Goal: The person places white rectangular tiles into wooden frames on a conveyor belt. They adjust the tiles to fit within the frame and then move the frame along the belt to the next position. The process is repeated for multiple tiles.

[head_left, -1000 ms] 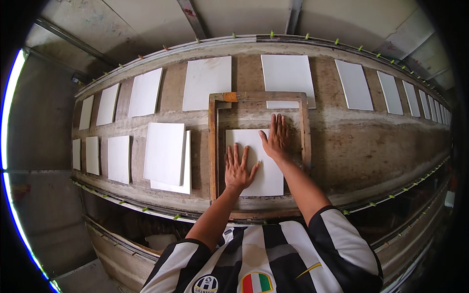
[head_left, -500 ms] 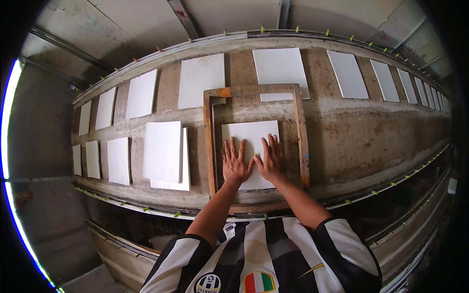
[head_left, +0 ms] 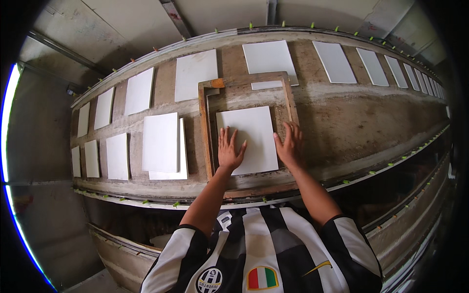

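Note:
A rectangular wooden frame (head_left: 203,122) with an orange patch at its far left corner lies on the long table. Inside it rests a white sheet (head_left: 254,132), slightly turned. My left hand (head_left: 229,151) lies on the sheet's left part, fingers stretched forward and thumb apart. Over the frame's right rail sits my right hand (head_left: 289,144), fingers pointing forward and its thumb beside the sheet's right edge. It covers part of that rail. Neither hand is closed round anything that I can see.
More white sheets (head_left: 196,74) lie in rows along the brown, stained table (head_left: 337,122). Left of the frame, two sheets (head_left: 161,141) overlap. Green pegs (head_left: 346,181) line the table's edges. A lower bench (head_left: 410,215) stands at the near right.
My right hand has left the sheet and moved right to the frame's rail. My left hand has shifted toward the sheet's left edge. The hands are now farther apart.

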